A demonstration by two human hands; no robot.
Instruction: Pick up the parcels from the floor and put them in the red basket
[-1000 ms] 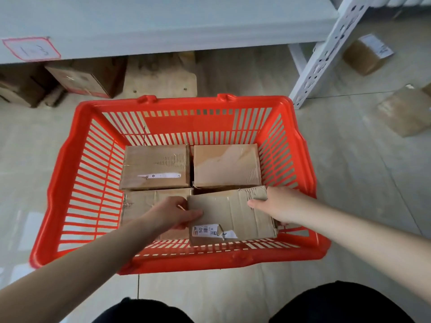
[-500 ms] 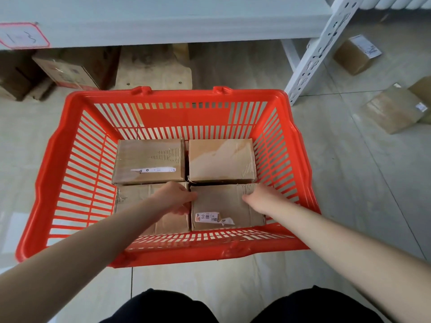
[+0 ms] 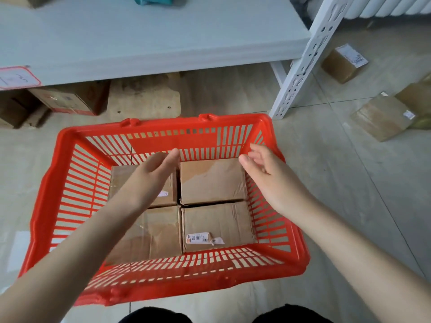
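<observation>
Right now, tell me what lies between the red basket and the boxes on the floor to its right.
Head view: bare floor between the red basket and the boxes. Nothing there.

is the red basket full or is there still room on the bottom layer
The bottom layer looks full: four cardboard parcels fill the red basket floor wall to wall. Room remains above them, below the rim.

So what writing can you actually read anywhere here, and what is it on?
"50": white sticker on the near-right parcel in the red basket; its barcode and small print are too small to read.
"1-3", roughly, handwritten: red-edged tag on the shelf.
Labels on floor parcels: blurred, unreadable.
</observation>
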